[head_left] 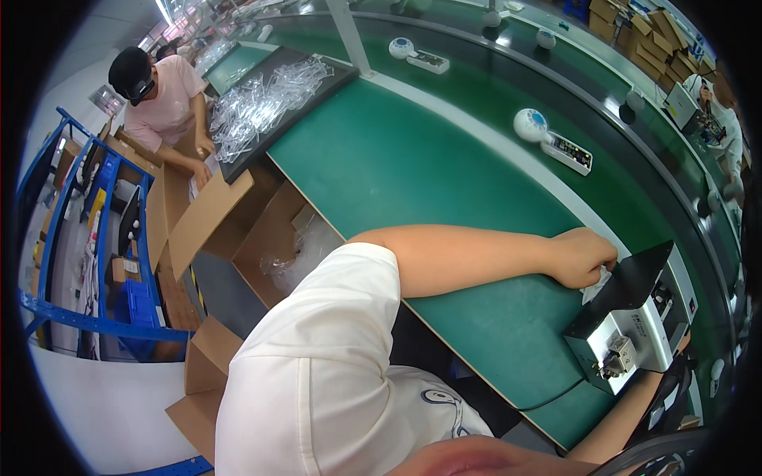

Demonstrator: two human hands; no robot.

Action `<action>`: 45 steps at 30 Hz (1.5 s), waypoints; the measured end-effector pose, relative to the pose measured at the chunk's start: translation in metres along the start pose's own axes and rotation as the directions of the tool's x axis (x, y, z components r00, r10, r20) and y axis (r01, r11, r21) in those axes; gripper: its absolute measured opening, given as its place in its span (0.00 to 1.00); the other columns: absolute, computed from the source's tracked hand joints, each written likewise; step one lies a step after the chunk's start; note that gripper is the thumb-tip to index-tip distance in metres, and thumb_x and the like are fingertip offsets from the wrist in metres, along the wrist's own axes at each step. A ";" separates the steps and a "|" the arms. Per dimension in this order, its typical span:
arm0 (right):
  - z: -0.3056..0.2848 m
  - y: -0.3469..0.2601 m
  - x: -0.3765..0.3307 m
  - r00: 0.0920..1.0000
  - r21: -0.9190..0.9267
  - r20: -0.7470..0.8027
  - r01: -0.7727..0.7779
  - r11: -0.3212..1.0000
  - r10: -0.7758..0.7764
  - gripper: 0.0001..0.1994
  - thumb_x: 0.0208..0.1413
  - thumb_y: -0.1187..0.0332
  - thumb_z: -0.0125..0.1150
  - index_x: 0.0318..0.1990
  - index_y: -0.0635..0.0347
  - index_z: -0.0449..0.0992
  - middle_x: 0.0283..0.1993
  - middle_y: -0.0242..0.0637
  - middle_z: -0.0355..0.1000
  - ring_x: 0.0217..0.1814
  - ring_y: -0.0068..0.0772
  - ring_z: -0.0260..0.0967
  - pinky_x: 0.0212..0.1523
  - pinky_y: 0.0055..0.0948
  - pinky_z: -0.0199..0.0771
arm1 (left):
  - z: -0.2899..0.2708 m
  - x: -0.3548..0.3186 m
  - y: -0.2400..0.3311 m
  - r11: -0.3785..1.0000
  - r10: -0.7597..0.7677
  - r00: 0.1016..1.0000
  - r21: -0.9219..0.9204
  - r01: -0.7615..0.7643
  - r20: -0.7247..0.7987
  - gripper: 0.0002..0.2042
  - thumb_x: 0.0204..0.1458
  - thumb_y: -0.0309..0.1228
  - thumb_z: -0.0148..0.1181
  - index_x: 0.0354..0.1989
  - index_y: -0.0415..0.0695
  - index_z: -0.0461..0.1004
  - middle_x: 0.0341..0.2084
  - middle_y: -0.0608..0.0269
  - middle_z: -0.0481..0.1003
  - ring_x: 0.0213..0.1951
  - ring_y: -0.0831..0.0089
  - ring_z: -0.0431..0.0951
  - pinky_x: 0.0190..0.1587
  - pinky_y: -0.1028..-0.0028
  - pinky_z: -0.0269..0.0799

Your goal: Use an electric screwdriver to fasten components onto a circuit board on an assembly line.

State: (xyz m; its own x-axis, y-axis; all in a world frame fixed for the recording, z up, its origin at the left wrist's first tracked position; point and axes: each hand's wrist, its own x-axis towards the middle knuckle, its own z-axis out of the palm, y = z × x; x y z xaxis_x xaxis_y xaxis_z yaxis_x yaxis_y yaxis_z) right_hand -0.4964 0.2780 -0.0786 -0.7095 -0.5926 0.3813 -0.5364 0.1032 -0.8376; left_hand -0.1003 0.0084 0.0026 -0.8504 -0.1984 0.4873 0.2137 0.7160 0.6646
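My left arm reaches across the green worktable (373, 166). At its far right end my left hand (583, 258) is closed in a fist. A crumpled white piece (597, 285), like thin paper or cloth, pokes out under its fingers. Just beside the hand stands a silver and black benchtop machine (627, 329) with a dark panel and a metal fitting on its front. My right forearm (623, 424) comes up behind this machine. Little of my right hand (684, 343) shows past the machine's edge, and its fingers are hidden.
Past the table runs a green conveyor (476, 87) carrying white ball-shaped devices (530, 125) with flat boxes. A black tray (341, 75) of clear plastic pieces sits at the far left, near another person (163, 103). Open cartons (210, 218) and a blue shelf rack (103, 329) stand to my left.
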 end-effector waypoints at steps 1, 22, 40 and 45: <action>-0.008 0.012 0.002 0.999 -0.076 -0.032 0.012 0.997 -0.015 0.18 0.64 0.64 0.53 0.55 0.67 0.76 0.48 0.45 0.78 0.46 0.37 0.77 0.47 0.33 0.78 | 0.002 0.002 0.000 1.000 0.010 1.000 -0.003 -0.010 -0.004 0.11 0.42 0.25 0.54 0.37 0.42 0.76 0.31 0.53 0.78 0.35 0.52 0.79 0.38 0.56 0.73; 0.005 -0.297 -0.114 0.994 0.611 -0.076 -0.014 0.791 0.076 0.14 0.66 0.65 0.58 0.27 0.60 0.69 0.18 0.28 0.58 0.17 0.19 0.50 0.17 0.22 0.47 | 0.003 0.002 -0.012 0.994 -0.093 0.995 -0.051 0.094 0.029 0.10 0.47 0.29 0.55 0.36 0.45 0.79 0.34 0.54 0.81 0.41 0.53 0.80 0.43 0.57 0.74; 0.307 -0.195 -0.370 0.571 -0.669 0.674 0.204 0.714 0.468 0.35 0.58 0.54 0.50 0.72 0.58 0.59 0.76 0.53 0.52 0.79 0.51 0.46 0.77 0.44 0.47 | -0.056 -0.018 0.022 0.977 0.111 0.923 0.208 -0.035 -0.369 0.12 0.45 0.27 0.55 0.37 0.41 0.80 0.39 0.50 0.78 0.46 0.51 0.76 0.51 0.56 0.72; 0.335 -0.012 -0.441 0.424 -0.721 0.682 0.257 0.643 0.596 0.40 0.58 0.44 0.52 0.75 0.49 0.54 0.80 0.47 0.42 0.82 0.51 0.37 0.77 0.48 0.43 | -0.123 -0.126 0.136 0.720 -0.190 0.981 -0.672 0.173 0.049 0.08 0.55 0.31 0.60 0.33 0.37 0.76 0.27 0.66 0.73 0.28 0.79 0.69 0.30 0.78 0.61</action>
State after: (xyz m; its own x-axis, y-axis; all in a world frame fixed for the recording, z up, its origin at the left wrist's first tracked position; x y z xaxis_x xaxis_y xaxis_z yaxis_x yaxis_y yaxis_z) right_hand -0.0238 0.2709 -0.3677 -0.3082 -0.7347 -0.6043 -0.8572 0.4900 -0.1585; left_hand 0.0954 0.0482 0.1015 -0.8979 -0.2981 0.3239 0.3298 0.0318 0.9435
